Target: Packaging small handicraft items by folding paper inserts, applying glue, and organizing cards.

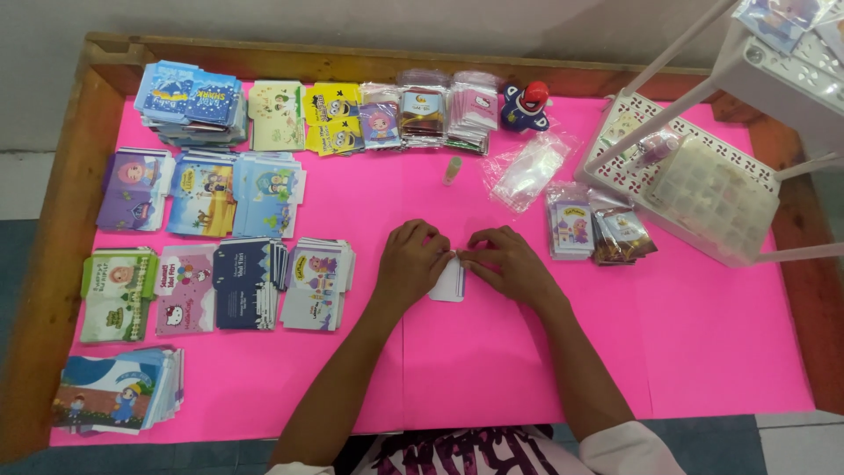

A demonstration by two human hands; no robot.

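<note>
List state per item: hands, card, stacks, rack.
left hand: fingers pressing the card, closed on it
right hand: fingers pinching card's top edge
card: flat on pink sheet, partly covered
card stacks: piled, untouched
clear bag: lying loose
white rack: upright, tray loaded

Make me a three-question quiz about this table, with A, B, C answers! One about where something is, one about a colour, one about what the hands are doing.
1. Where is the white rack?
A. right side of the table
B. left side
C. under the table

2. What colour is the table cover?
A. green
B. pink
C. black

3. What are the two hands doing?
A. resting in the lap
B. waving in the air
C. pressing on a small white card

Answers:
A, the white rack stands at the right.
B, the table cover is bright pink.
C, the left hand and right hand both touch the small white card.
</note>
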